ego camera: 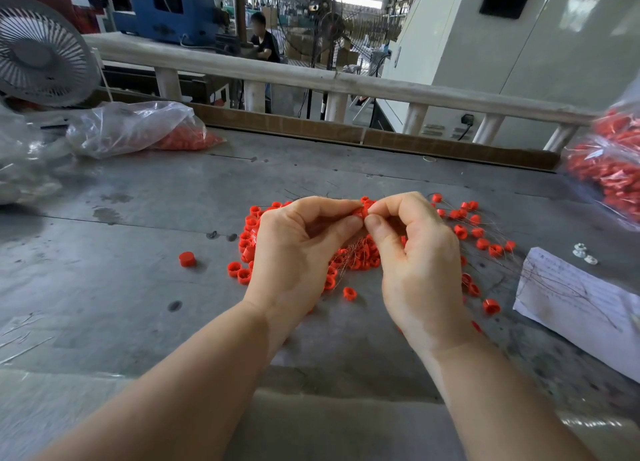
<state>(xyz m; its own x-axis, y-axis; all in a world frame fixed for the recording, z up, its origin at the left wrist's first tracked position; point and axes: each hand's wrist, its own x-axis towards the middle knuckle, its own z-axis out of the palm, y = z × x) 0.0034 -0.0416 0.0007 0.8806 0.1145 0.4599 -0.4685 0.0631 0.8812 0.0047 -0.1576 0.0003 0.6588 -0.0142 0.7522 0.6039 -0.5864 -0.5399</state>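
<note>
While both hands, left hand [294, 249] and right hand [415, 252], pinch one red cap [361, 214] above the cap pile [353, 256] on the bench [138, 287], steady it and feed the wire straight.

Grey worktable [145, 197], white railing [346, 84], fans [38, 51], factory hall behind.

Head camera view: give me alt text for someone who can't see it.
A left hand and a right hand pinch one red cap between their fingertips above a pile of red caps on a grey table. Clear bags of red parts lie at the table's edges, a left bag and a right bag; a sheet of paper lies right of the pile.
</note>
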